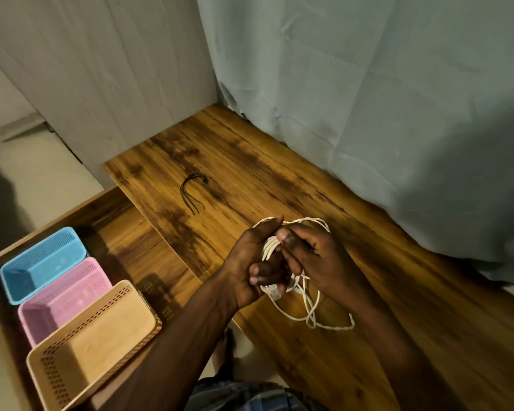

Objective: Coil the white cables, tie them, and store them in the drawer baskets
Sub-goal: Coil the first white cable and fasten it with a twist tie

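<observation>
Dim, warm light falls on the wooden table point(279, 179) in front of you, its dark-streaked grain running away toward a pale blue curtain point(368, 99) that hangs in creased folds along the far side and drapes onto the tabletop. A plain whitish wall panel point(101, 78) stands behind the table's left end.

Below the table's left edge, one drawer point(131, 232) of the same wood stands open. Three perforated plastic baskets sit in it in a row, touching: a blue basket point(42, 262) farthest from you, a pink basket point(63, 298) in the middle, and a beige basket point(92, 345) nearest.

One small bundle of thin black ties point(192, 192) lies curved on the tabletop, well apart from your hands.

Your left hand point(250, 262) has several turns of one thin white cable point(309, 312) wound around it, fingers curled over the coil. Your right hand point(312, 256) pinches the strands against it, just beside the left thumb. Loose loops of that cable trail down onto the table near its front edge.
</observation>
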